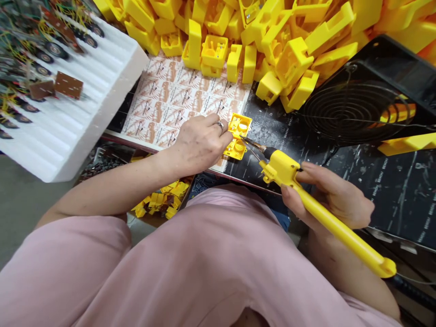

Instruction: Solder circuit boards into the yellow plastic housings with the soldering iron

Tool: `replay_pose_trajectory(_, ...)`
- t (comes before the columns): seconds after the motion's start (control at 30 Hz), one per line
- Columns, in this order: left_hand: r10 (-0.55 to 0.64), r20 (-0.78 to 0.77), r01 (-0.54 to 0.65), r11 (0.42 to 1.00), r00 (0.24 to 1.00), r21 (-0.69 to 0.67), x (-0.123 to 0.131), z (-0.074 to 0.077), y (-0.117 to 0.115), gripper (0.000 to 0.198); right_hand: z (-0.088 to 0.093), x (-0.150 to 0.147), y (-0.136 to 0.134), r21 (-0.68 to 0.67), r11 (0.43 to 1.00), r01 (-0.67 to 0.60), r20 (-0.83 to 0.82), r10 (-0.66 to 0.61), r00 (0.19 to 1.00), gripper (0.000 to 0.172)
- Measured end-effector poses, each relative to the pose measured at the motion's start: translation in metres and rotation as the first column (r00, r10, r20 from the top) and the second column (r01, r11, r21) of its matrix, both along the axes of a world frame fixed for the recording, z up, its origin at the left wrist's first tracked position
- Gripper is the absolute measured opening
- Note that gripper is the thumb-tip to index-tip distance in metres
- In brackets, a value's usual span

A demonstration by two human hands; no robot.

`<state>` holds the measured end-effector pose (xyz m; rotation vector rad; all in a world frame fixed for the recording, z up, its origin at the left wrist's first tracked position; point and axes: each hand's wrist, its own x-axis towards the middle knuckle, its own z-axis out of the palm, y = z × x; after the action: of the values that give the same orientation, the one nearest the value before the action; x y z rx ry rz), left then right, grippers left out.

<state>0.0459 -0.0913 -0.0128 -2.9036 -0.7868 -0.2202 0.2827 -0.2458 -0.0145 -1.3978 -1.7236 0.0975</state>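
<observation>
white foam tray [68, 113] of circuit boards [69, 85] far left, grey concrete floor [23, 204] under it, printed paper sheet [173, 100], left hand [200, 145] pinching a yellow plastic housing [238, 136] at the paper's edge, right hand [330, 195] clenched round a yellow soldering iron [347, 240], black bench mat [402, 195], coiled iron stand [354, 109] top right

- My white foam tray [75, 104] held wired circuit boards [68, 85].
- Yellow plastic housings [259, 41] lay heaped on a printed paper sheet [170, 97].
- A black fan [354, 109] sat on my right.

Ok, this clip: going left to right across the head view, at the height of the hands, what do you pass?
white foam tray → left hand → yellow plastic housing → soldering iron → right hand
</observation>
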Motion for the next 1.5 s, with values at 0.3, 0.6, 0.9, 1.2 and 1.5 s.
replay_pose_trajectory(0.3,0.113,0.243,-0.033,0.95,0.963,-0.311,-0.015,-0.007,-0.001,0.023,0.002,0.011,-0.005,0.001,0.995,-0.1,0.006,0.1,0.995,0.051)
replay_pose_trajectory(0.6,0.104,0.159,-0.067,0.972,0.982,-0.223,-0.01,-0.009,-0.004,0.023,0.012,0.01,0.013,-0.008,0.938,-0.346,0.109,0.345,0.932,0.024)
replay_pose_trajectory(0.9,-0.015,0.009,0.016,0.992,1.0,-0.125,-0.009,-0.001,0.002,0.028,0.026,0.005,0.013,-0.088,0.915,-0.393,0.153,0.402,0.903,0.026)
replay_pose_trajectory(1.2,0.049,-0.086,-0.067,0.972,0.995,-0.223,-0.003,0.003,0.001,0.021,0.022,0.013,0.005,-0.084,0.965,-0.247,0.12,0.255,0.959,0.024)
replay_pose_trajectory(1.5,0.038,-0.075,-0.053,0.975,0.996,-0.216,-0.005,0.002,0.003,0.02,0.022,0.007,0.009,-0.072,0.955,-0.289,0.139,0.296,0.945,0.016)
